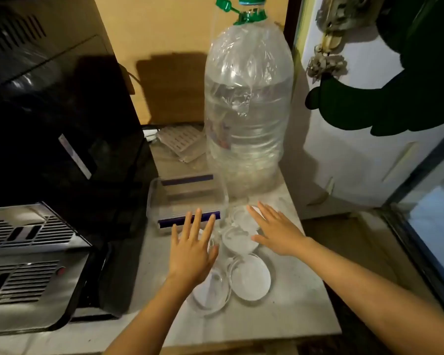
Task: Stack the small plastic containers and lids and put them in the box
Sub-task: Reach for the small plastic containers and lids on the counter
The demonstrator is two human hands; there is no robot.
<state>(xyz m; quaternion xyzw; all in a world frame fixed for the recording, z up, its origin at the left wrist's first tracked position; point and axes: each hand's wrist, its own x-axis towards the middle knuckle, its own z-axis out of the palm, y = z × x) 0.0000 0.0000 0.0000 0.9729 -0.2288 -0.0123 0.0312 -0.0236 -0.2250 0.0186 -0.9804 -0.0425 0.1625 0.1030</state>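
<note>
Several small clear plastic containers and round lids lie on the marble counter. A round lid (251, 278) and another lid (210, 294) lie nearest me; a small container (237, 243) and one behind it (241, 216) sit between my hands. The clear rectangular box (187, 198) with dark blue clips stands just beyond. My left hand (192, 249) hovers flat, fingers spread, over the left containers, holding nothing. My right hand (274, 229) is also spread flat, beside the right containers, holding nothing.
A large clear water bottle (249, 106) with a green cap stands behind the box. A black and steel appliance (36, 226) fills the left side. The counter edge (318, 303) drops off on the right near a white door (356, 149).
</note>
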